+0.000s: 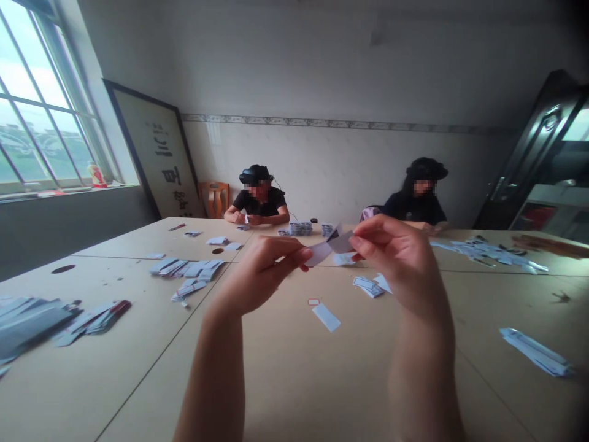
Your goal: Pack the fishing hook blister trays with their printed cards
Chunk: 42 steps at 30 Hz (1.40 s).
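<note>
Above the middle of the table, my left hand (271, 270) pinches a small white paper piece (318, 253) between thumb and fingers. My right hand (396, 255) pinches another pale piece (341, 243), whose edge meets or overlaps the first; whether the two are joined I cannot tell. A dark patch shows near where they meet. Below them on the table lie a white strip (326, 317) and a small red-edged label (313, 302). Printed cards (368, 286) lie beside my right wrist.
Paper stacks (186, 269) and a larger pile (32, 325) cover parts of the left side. Strips (536, 352) and scattered papers (494, 253) are at right. Two people (257, 199) (416, 199) sit across the table (294, 380), near small card stacks (300, 229).
</note>
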### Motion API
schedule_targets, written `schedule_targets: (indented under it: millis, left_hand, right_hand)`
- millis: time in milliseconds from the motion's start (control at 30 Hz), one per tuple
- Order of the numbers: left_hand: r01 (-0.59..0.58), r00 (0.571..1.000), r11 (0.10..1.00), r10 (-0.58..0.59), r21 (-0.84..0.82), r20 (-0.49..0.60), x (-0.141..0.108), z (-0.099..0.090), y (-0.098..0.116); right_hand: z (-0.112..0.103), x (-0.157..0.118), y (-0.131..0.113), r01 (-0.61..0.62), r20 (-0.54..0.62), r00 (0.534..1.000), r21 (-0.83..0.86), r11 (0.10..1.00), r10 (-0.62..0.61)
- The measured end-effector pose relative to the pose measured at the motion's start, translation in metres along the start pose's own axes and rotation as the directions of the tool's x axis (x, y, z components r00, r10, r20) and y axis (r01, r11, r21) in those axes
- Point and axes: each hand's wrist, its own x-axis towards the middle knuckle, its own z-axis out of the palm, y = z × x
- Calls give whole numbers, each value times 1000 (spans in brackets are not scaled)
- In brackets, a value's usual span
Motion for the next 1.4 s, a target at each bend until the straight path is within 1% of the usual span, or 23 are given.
schedule_targets:
  millis: [167,333,467,633,733,833,1033,1167,1333,1400]
  left_hand:
    - [-5,1000,1000,5,12,-8,0,-2,-3]
    - [27,999,1000,-27,9,-31,-1,-3,-5]
    - [-7,999,999,6,-39,-42,-2,-5,-6]
    - [-21,999,998,18,-56,-44,0,-8,-7]
    - [-18,998,998,15,-56,-57,0,-8,-9]
    - [12,998,999,-15,-44,-68,0,-9,-9]
    - [19,998,999,-21,-34,-58,0,-9,-9]
    - [24,998,999,-25,-26,-60,0,-8,-9]
    - [30,999,998,-32,-49,-38,-1,-7,-9]
    - [29,999,998,-30,-58,-32,-1,-6,-10]
  right_hand:
    - [-4,0,1,5,-11,1000,-3,1000,-5]
    - [-7,2,1,12,-18,1000,-21,1000,-12]
    - [-9,3,0,5,-35,999,-21,1000,-5]
    - [-12,3,0,-23,-47,999,52,998,26]
    - [-15,6,5,2,-71,997,117,993,7]
    - [-18,10,11,12,-89,996,175,984,3]
    - [-20,13,13,-42,-62,996,234,971,58]
    - [-19,17,15,-56,-56,996,271,961,74]
    - [-14,21,20,3,-138,989,332,943,45]
    - [-12,21,20,8,-161,986,337,941,49]
